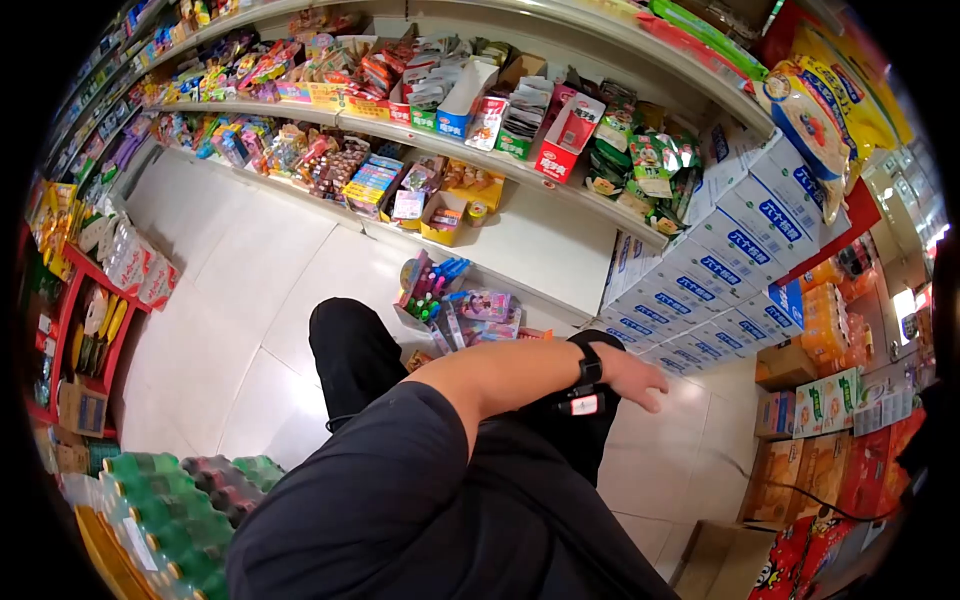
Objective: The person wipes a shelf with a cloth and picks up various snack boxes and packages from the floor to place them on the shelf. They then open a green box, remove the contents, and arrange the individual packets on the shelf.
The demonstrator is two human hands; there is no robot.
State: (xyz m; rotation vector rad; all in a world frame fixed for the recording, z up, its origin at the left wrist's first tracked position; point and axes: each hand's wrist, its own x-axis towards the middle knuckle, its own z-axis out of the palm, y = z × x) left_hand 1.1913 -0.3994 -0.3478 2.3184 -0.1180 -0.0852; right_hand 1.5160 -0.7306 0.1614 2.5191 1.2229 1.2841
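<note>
My left hand (pixel 635 378) reaches across my body above my right knee, near the lower end of the stacked white-and-blue cartons (pixel 715 270). Its fingers extend loosely to the right, and nothing shows in them. A black band (pixel 588 370) circles the wrist, and a small black item with a white label (pixel 583 405) sits just below it. Beyond my forearm, on the floor by the bottom shelf, stands an open box of colourful pens (pixel 432 285) beside purple-pink packets (pixel 487 306). My right hand does not show.
Shelves (pixel 540 170) of snack packets run along the front. Green bottles in wrapped packs (pixel 165 510) stand at lower left, a red rack (pixel 85 340) at far left. Cardboard boxes (pixel 785 470) and an open carton (pixel 720 560) line the right side. Pale floor tiles (pixel 240 280) lie between.
</note>
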